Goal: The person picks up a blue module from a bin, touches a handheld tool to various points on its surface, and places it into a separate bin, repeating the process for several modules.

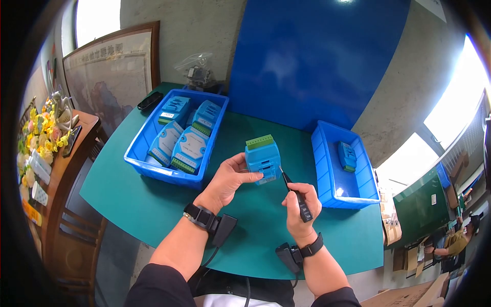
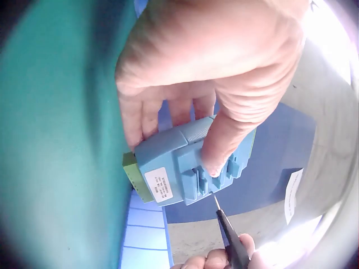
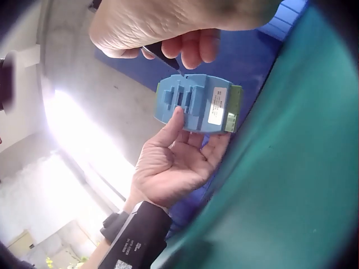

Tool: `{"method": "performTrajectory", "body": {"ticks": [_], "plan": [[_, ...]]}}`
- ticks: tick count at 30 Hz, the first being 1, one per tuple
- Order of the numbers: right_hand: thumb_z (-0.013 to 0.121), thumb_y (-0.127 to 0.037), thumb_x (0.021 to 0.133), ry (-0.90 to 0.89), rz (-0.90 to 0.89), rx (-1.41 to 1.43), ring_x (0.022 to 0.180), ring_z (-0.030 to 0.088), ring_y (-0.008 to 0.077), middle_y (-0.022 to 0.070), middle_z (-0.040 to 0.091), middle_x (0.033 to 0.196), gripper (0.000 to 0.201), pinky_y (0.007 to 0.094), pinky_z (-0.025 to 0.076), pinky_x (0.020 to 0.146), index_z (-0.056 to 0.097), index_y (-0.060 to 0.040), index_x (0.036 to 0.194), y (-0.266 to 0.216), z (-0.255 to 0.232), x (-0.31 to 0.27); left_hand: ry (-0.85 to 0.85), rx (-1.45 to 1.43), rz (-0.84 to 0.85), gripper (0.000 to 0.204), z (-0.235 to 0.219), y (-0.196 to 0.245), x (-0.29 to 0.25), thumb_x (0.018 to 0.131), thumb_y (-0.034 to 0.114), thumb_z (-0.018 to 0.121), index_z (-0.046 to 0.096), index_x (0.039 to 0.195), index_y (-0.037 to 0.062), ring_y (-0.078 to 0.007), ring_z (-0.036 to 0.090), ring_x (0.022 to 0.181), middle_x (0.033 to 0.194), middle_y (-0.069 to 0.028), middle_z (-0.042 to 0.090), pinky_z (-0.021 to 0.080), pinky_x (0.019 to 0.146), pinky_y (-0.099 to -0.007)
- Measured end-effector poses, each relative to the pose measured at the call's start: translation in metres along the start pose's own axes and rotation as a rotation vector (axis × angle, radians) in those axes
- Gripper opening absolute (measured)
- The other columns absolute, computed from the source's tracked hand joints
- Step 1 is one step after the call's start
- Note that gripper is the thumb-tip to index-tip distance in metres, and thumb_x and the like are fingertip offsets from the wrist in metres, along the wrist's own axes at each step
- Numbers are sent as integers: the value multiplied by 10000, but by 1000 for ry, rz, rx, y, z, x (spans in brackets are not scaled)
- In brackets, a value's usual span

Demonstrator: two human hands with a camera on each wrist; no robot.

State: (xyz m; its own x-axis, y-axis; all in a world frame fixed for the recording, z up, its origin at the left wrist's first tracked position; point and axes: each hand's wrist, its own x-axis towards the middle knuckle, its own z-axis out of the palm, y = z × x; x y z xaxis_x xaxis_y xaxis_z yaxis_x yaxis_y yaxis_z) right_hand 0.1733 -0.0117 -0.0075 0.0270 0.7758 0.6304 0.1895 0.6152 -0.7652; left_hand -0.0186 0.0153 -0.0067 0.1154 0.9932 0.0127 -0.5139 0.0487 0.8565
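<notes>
A person sits at a green table [image 1: 153, 204] and works with both hands above its middle. The left hand [image 1: 228, 179] holds a light blue plastic module [image 1: 262, 159] up off the table, fingers curled behind it and the thumb pressed flat on its front face. The module stands roughly upright, with a strip of green terminals [image 1: 259, 141] along its top edge and a white label on one side.

The right hand [image 1: 302, 205] is curled around a thin black screwdriver [image 1: 296, 196], held like a pen. The tool slants up and to the left, and its fine tip sits at the lower right edge of the module, just beside the left thumb. The left wrist view shows the tip [image 2: 216, 203] right under the slotted clips on the module's face, very close to it; whether it actually touches cannot be told. So the module lies up and to the left of the right hand, in line with the tool's long axis.

On the far left of the table stands a blue bin [image 1: 137, 148] filled with similar modules. On the right stands another blue bin [image 1: 322, 169] with a single module [image 1: 348, 156] inside.
</notes>
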Motion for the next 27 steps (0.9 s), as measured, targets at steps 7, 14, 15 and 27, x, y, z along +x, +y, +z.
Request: {"method": "performTrajectory", "body": {"ticks": [7, 14, 15, 27], "plan": [[602, -3, 779, 16, -122, 49, 569, 566, 112, 81, 602, 735, 160, 233, 444, 521, 617, 7, 938, -8, -5, 0, 1, 130, 117, 459, 7, 0, -3, 752, -87, 692, 592, 1179, 51, -136, 592, 1024, 1095, -43, 638, 472, 917, -278], [630, 6, 717, -75, -334, -45, 611, 628, 198, 133, 646, 788, 202, 273, 510, 556, 621, 10, 919, -13, -2, 0, 65, 347, 357, 478, 11, -1, -5, 717, -162, 610, 626, 1144, 52, -138, 562, 1075, 1151, -57, 619, 465, 925, -277], [632, 0, 717, -112, -365, -57, 611, 631, 199, 129, 647, 782, 198, 274, 511, 554, 623, 8, 915, -15, -1, 1, 72, 373, 395, 484, 10, -2, -4, 710, -171, 600, 630, 1139, 51, -142, 559, 1081, 1161, -59, 616, 463, 930, -278], [587, -5, 775, -8, -145, 50, 582, 614, 153, 120, 620, 749, 151, 250, 489, 545, 612, 39, 918, -11, -7, 3, 121, 589, 563, 495, 5, -4, 0, 658, -209, 612, 660, 1055, 82, -239, 437, 1278, 1184, -61, 619, 364, 1065, -360]]}}
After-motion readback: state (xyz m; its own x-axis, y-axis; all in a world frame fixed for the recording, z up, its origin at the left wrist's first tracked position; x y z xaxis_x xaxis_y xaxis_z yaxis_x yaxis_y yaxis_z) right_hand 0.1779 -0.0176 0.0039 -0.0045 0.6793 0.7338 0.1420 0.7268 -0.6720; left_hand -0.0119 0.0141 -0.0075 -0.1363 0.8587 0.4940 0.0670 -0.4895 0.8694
